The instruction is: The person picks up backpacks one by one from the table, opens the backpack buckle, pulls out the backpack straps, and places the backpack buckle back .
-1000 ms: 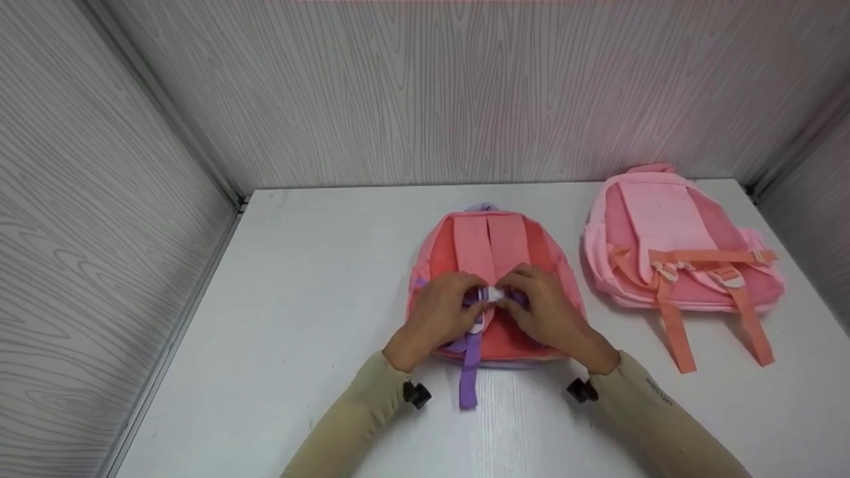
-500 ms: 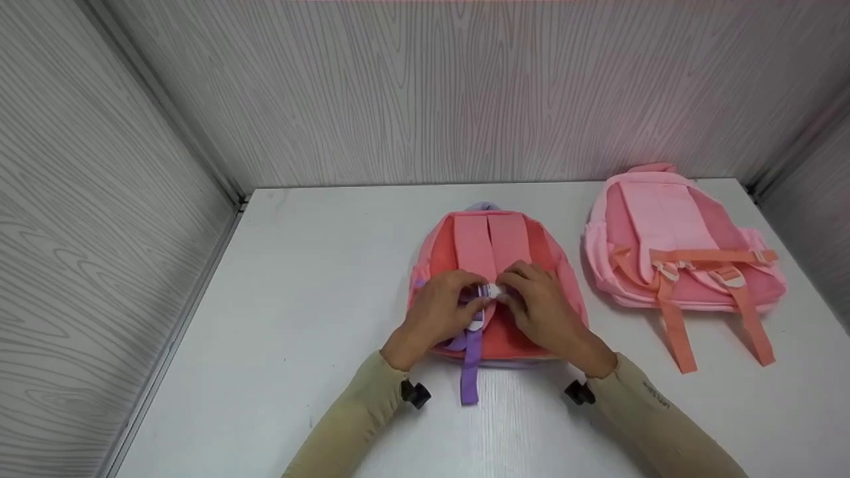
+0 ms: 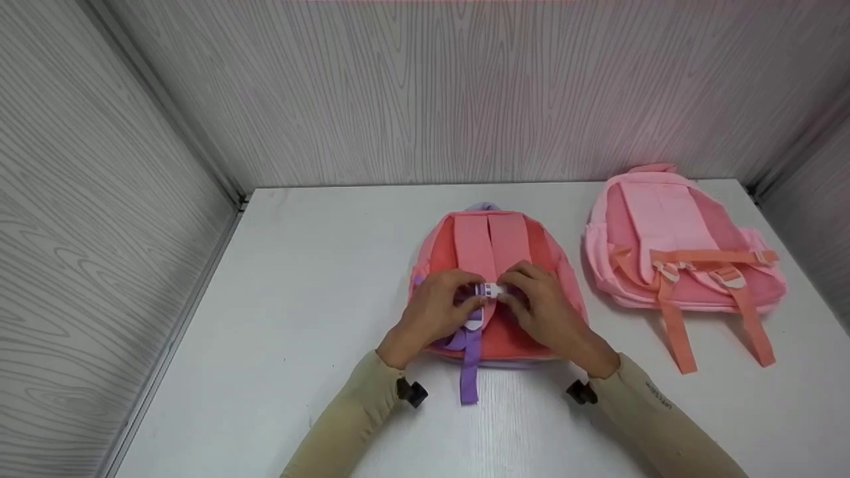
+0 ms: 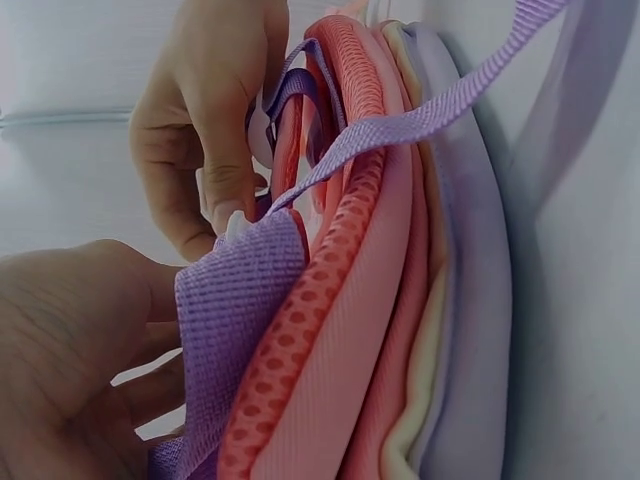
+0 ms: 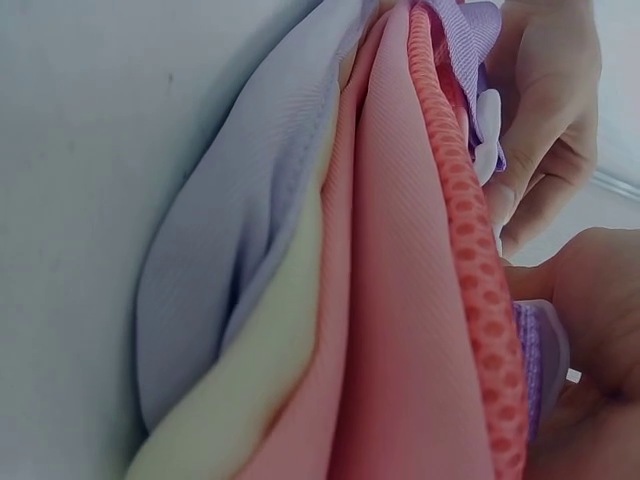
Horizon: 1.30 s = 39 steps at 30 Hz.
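Note:
A coral-pink backpack point(image 3: 473, 239) lies straps-up on the table under both hands. Between the fingertips, over its shoulder straps, is a white plastic buckle point(image 3: 491, 290) on purple webbing point(image 4: 240, 300). My left hand point(image 3: 435, 305) pinches the buckle's left end with thumb and fingers. From the other side, my right hand point(image 3: 548, 309) pinches the right end. The fingers partly hide the buckle, and I cannot tell whether its halves are locked together. A loose purple strap point(image 3: 469, 368) hangs from a white adjuster point(image 3: 474, 324) past the bag's bottom edge.
To the right lies a light-pink backpack point(image 3: 654, 206) with orange straps point(image 3: 676, 335) trailing toward the front. Both bags rest on a white table point(image 3: 319, 265), with grey wood-grain panels point(image 3: 398, 93) at the back and sides. A black wrist camera point(image 3: 413, 393) sits on the left cuff.
My left hand has shifted slightly left and up, and the loose purple strap's end has risen a little. Both hands keep their pinch at the buckle. The bags stay in place.

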Each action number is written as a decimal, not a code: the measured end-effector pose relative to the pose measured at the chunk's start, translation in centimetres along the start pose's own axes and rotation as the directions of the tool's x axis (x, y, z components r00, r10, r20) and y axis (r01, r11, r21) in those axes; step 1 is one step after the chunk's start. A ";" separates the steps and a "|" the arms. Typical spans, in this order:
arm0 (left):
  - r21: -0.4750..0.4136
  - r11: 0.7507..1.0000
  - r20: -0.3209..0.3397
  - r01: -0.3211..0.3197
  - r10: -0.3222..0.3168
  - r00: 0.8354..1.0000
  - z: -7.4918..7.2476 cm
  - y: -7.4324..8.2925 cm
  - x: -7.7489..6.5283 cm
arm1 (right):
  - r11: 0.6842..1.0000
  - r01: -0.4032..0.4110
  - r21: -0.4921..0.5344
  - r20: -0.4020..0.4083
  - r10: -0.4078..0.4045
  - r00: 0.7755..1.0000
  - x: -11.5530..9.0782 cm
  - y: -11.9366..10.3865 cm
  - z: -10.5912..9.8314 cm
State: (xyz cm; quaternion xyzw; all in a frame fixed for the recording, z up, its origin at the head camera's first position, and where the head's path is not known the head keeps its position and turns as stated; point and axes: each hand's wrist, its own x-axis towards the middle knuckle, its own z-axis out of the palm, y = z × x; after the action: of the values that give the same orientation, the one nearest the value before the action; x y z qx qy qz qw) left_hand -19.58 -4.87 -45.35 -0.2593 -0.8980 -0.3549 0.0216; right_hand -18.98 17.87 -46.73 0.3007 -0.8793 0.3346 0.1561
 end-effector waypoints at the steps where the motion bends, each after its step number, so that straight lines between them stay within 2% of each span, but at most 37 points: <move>1: 0.000 1.000 0.001 0.000 0.000 1.000 0.0 0.0 0.0 | 1.000 -0.003 0.001 0.002 0.003 1.000 0.0 0.0 0.0; 21: -0.009 1.000 0.009 0.009 -0.009 1.000 -0.2 -0.2 -0.1 | 0.999 -0.003 0.053 -0.002 0.003 1.000 0.1 0.0 -0.3; 39: -0.042 0.999 0.010 0.024 -0.023 1.000 -0.5 -0.4 -0.1 | 0.996 -0.060 0.063 0.026 0.058 0.998 0.0 0.2 -0.7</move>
State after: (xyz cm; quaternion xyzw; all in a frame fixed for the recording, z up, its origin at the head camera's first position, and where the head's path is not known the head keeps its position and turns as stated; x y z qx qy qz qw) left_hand -19.78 -5.50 -45.21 -0.2508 -0.8933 -0.3728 0.0076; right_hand -19.05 18.51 -46.36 0.2834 -0.8785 0.3633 0.1261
